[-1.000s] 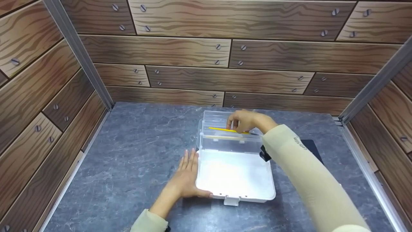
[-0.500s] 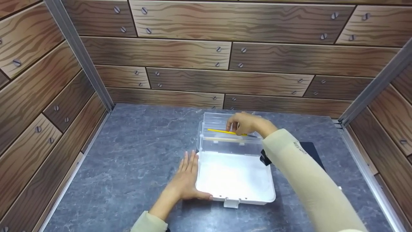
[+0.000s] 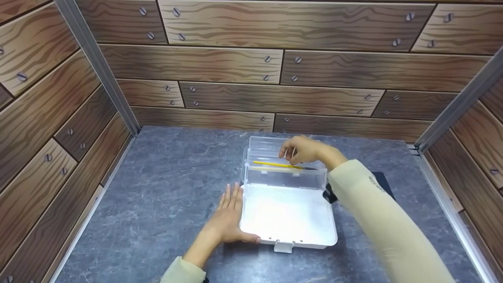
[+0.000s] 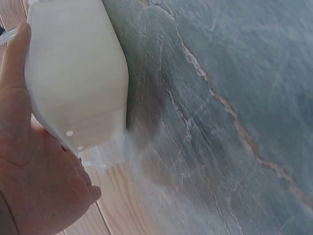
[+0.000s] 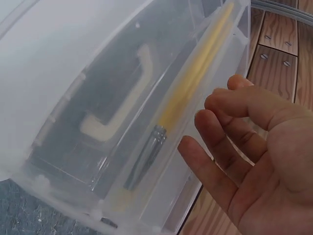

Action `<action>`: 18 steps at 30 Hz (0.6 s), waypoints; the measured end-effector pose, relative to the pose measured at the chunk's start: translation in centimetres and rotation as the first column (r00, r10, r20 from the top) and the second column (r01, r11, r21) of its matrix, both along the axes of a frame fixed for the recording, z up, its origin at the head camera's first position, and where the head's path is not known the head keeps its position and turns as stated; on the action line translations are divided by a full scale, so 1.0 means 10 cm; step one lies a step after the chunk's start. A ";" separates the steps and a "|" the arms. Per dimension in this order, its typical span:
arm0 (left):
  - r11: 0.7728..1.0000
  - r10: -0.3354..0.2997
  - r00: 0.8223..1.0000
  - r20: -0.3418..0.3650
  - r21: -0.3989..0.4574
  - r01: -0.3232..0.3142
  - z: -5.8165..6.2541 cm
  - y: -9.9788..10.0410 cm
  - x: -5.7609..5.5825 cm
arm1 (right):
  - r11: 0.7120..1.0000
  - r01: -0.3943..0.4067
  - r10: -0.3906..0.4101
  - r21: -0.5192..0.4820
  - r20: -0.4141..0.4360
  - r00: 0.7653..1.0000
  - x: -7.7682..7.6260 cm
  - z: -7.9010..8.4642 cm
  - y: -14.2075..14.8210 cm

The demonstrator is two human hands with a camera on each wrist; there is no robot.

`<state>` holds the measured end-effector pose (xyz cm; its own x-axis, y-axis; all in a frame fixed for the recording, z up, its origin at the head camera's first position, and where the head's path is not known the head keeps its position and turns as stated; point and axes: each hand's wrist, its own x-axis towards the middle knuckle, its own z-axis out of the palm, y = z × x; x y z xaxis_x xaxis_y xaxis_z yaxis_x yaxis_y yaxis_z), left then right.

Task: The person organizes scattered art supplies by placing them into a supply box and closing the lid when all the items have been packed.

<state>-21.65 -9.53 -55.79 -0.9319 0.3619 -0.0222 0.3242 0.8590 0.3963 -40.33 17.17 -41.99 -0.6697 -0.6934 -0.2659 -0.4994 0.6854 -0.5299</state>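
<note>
Yellow-handled, the brush lies lengthwise in the long hollow of the clear lid, its metal collar towards the right end. The wrist view shows it hazily through plastic, so its tip is hard to make out.

Just above it is the right hand, fingers loosely bent and spread a little apart, with nothing in their hold. The wrist view shows a gap between them and the handle; whether a thumb tip grazes the brush in the head view, I cannot tell.

The lid is folded back behind the white base, whose inner floor shows plainly. At the base's left side the left hand rests with straight fingers along the wall and the thumb on the near edge; it touches without gripping, and seems to be steadying.

As far as can be judged, the brush has its place in the lid and is let go. Not yet done: the lid stands open, and the latch at the near edge hangs unfastened.

Farther out, a dark flat thing shows past the right sleeve on the grey table, with plank-patterned walls around.
</note>
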 end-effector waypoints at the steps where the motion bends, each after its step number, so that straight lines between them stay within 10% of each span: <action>1: 1.000 -0.001 1.000 0.001 0.001 0.001 0.00 0.00 0.00 | 1.000 0.002 -0.002 -0.026 -0.013 1.000 0.02 0.01 0.03; 9: 1.000 -0.004 1.000 0.016 0.006 0.004 -0.04 0.00 0.04 | 0.980 0.033 -0.083 -0.196 -0.253 0.964 0.37 0.01 0.56; 18: 1.000 -0.006 1.000 0.004 0.023 0.006 -0.02 -0.01 0.00 | 0.923 0.161 -0.338 -0.351 -0.534 0.775 0.74 -0.31 1.42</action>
